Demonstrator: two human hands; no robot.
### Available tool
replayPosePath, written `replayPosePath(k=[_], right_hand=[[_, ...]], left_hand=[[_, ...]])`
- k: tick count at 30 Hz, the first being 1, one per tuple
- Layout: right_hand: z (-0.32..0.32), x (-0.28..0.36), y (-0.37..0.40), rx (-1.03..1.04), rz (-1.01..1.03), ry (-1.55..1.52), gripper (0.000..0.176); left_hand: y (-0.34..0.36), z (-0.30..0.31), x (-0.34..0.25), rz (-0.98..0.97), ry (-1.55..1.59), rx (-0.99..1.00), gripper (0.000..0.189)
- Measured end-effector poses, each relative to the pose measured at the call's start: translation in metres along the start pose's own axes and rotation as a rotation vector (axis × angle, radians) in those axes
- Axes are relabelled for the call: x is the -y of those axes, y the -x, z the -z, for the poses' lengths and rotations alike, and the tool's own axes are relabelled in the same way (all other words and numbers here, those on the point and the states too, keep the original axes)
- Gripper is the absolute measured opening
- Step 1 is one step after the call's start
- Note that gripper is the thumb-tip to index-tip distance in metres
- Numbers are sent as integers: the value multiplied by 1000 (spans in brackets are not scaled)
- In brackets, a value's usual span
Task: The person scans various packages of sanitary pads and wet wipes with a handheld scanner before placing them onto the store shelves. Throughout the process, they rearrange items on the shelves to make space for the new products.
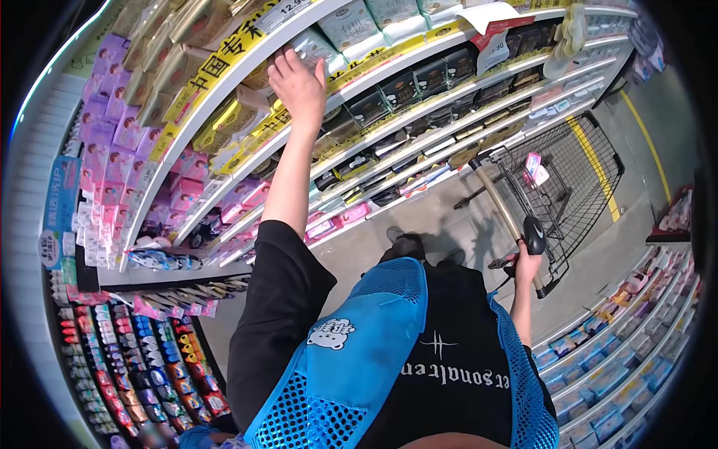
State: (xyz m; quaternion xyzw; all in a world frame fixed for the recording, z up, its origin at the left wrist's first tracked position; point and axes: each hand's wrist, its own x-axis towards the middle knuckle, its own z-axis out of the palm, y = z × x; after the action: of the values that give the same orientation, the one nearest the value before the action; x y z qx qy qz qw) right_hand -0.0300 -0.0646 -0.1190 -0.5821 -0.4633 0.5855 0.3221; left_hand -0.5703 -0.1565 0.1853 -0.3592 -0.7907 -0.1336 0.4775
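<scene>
My left hand (297, 84) reaches up to a shelf on the left. Its fingers are stretched out and the thumb is apart, resting against a pale green-and-white pack (313, 46) at the shelf front. Whether the fingertips curl behind it cannot be made out. More pale packs (351, 28) stand to the right of it. Low on the right, my right hand (528, 263) is closed around the handle (499, 196) of a wire shopping cart (572, 172), near its black round end piece. A small pink-and-white pack (535, 169) lies in the cart.
Shelves below hold black packs (400, 90) and yellow ones (232, 123). Pink and purple packs (112, 142) fill the shelf end on the left. Colourful goods (142, 359) stand at lower left. Another stocked shelf (621, 359) runs along the lower right. The floor (441, 217) carries yellow lines.
</scene>
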Motion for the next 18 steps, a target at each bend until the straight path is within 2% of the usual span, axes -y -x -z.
replayPosePath(k=[8,14,18], right_hand=[[0,0,2,2,26,-3,25],[0,-4,2,6,27,27,24],[-3,-6,5,3,62,-41,23]], left_hand=[[19,7,-6,16,40,-75,72],[24,20,-11,54,36,-81,53],[21,36,-12,47,83,-86,49]])
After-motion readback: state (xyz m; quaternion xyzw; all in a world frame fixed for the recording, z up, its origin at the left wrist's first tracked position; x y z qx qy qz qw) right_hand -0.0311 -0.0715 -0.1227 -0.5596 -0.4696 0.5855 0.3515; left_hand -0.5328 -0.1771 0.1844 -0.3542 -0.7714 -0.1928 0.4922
